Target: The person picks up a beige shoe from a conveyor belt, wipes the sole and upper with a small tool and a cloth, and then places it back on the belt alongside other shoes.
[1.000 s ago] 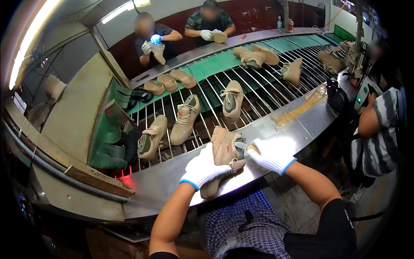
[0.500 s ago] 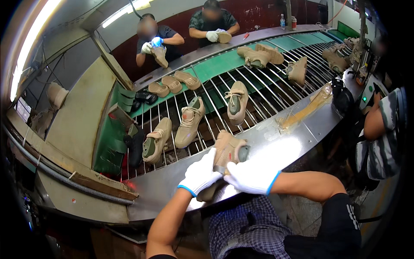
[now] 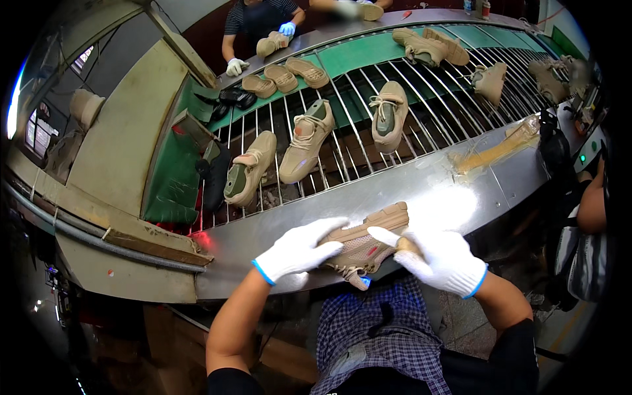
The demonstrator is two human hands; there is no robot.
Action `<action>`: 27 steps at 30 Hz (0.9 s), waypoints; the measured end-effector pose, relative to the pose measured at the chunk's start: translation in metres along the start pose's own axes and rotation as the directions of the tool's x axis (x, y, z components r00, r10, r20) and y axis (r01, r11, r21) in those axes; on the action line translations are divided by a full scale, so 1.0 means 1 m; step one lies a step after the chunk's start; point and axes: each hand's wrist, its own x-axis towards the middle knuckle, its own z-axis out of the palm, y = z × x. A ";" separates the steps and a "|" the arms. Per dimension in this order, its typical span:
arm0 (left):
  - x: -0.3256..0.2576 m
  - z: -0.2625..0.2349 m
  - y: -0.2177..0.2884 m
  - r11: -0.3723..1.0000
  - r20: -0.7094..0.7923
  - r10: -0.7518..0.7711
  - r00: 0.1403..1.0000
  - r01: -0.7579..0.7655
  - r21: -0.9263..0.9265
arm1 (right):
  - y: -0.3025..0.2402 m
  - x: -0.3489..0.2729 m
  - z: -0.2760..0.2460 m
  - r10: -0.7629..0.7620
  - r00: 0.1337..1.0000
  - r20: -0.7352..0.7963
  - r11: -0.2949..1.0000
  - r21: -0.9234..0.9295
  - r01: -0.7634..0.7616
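Observation:
A beige lace-up sneaker point(image 3: 368, 249) is tipped over in front of me, its sole along the far side and its laces towards me. My left hand point(image 3: 299, 250), in a white knit glove with a blue cuff, is closed round its left end. My right hand point(image 3: 447, 262), gloved alike, grips a small tan-handled tool point(image 3: 409, 247) against the shoe's side near the sole. Whether it is a brush or a blade I cannot tell. Beyond my hands, three more beige sneakers point(image 3: 308, 141) lie on a rack of metal rods.
A steel ledge point(image 3: 263, 230) runs between me and the rod conveyor point(image 3: 342, 151). Loose beige soles point(image 3: 283, 78) and other shoes point(image 3: 421, 47) lie farther back. Tan tape point(image 3: 494, 151) sticks to the ledge at right. Two co-workers handle shoes opposite; another person's arm point(image 3: 591, 204) shows at right.
The sneaker has been turned from toe-away to lying crosswise, sole far side. My right hand has moved rightwards with the tool. The view has shifted; a co-worker's shoe is now lowered to the counter.

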 end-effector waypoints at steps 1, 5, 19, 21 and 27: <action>-0.001 0.004 0.006 0.998 -0.023 -0.055 0.998 0.055 -0.009 | 0.002 0.005 0.013 0.006 1.000 0.026 1.000 -0.008 -0.006; 0.012 0.010 0.019 0.984 -0.148 -0.111 0.983 0.130 0.118 | -0.006 0.025 0.059 -0.055 0.996 -0.065 0.964 -0.264 0.036; 0.028 -0.003 0.032 0.982 -0.201 0.078 0.976 -0.040 0.185 | 0.004 -0.017 0.011 0.252 0.964 0.085 0.968 -0.017 -0.252; 0.037 0.007 0.040 0.945 -0.153 0.076 0.985 -0.022 0.326 | 0.008 -0.014 0.014 0.234 0.970 0.062 0.972 -0.041 -0.232; 0.054 0.026 0.047 0.948 -0.007 -0.049 0.999 0.049 0.313 | 0.029 -0.008 0.042 0.291 0.910 0.297 0.736 0.538 -0.411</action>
